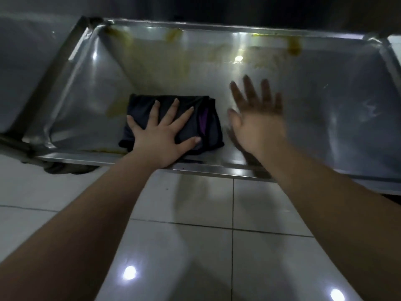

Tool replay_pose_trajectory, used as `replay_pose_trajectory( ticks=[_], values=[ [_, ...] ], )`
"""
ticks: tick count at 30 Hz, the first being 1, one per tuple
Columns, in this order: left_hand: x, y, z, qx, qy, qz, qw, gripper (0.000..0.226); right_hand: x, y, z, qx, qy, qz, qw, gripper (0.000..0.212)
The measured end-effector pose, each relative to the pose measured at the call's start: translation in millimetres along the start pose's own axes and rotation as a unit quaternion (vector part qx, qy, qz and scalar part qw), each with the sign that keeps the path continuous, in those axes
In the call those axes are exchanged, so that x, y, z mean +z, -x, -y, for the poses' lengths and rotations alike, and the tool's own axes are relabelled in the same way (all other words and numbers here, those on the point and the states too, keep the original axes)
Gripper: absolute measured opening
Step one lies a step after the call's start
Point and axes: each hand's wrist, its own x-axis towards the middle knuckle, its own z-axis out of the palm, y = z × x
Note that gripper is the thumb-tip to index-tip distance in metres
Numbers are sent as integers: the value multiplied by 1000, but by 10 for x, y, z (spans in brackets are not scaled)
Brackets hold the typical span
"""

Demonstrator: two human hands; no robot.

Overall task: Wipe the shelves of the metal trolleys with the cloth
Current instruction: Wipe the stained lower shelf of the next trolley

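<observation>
While left hand (161,135) presses flat, fingers spread, on the folded dark cloth (173,122) near the shelf (325,101) front edge, right hand (258,118) hovers open, blurred. Yellow smears (293,47) remain at back; wiping probably barely begun.

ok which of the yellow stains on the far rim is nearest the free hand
The dark yellow blob at the far right, beyond the right hand; the others sit further left.
</observation>
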Motion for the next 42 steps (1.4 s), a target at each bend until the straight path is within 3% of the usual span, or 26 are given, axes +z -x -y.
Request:
replay_pose_trajectory(
  ticks=[5, 12, 24, 26, 30, 42],
  values=[
    [13, 96, 50, 2, 11, 7, 1000, 76, 152, -320, 458, 78, -72, 111, 988, 55],
    [51, 55, 282, 0, 6, -12, 1000, 80, 220, -247, 414, 47, -32, 75, 996, 54],
    [-493, -1359, 256, -21, 79, 34, 996, 75, 194, -250, 458, 69, -25, 77, 994, 55],
    [-519, -1389, 153, -37, 81, 24, 996, 67, 193, -252, 462, 72, -27, 74, 994, 55],
    [-327, -1333, 65, -40, 27, -35, 998, 77, 224, -243, 466, 72, -26, 66, 995, 54],
    [-290, -1242, 168, 12, 23, -24, 999, 76, 226, -232, 461, 71, -33, 57, 995, 58]
  ],
)
